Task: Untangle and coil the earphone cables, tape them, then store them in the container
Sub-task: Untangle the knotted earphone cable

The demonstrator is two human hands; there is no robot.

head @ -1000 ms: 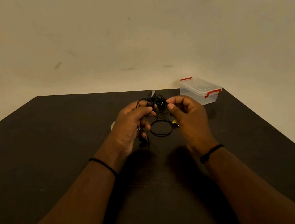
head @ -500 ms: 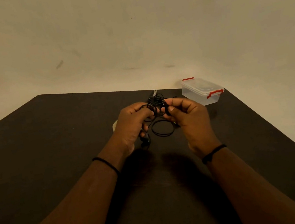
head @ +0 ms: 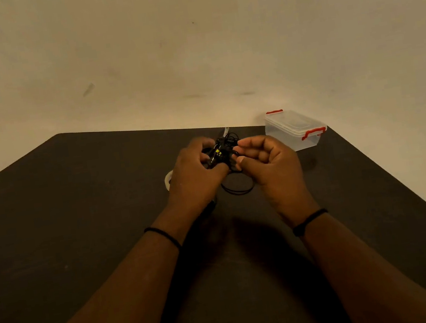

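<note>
Earphone cables [head: 225, 148] are a black tangled wad held above the dark table [head: 78, 221], centre frame, between both hands. Left hand [head: 194, 172] sits at 9 o'clock of the wad, fingers curled round it, thumb on top; a small yellow-marked part of the wad shows just off its fingertips. Right hand [head: 269, 161] sits at 3 o'clock, thumb and forefinger pinching a strand at the wad's right edge, remaining fingers curled toward the palm. So both grips are clamped on cable, and the wad bridges the gap between the two sets of fingertips. One loose loop [head: 237, 186] hangs from the wad at 6 o'clock, dropping between the wrists toward the table; can't tell if it touches the surface. Thinner strands stick out at 12 o'clock past the fingers. Container [head: 293, 129], clear plastic with lid on and red clips, stands on the table at 2 o'clock of the hands, near the far right edge, apart from the cables. White tape roll [head: 168, 180] is partly hidden behind the left hand at 9 o'clock, only its rim visible. Black band on each wrist.
</note>
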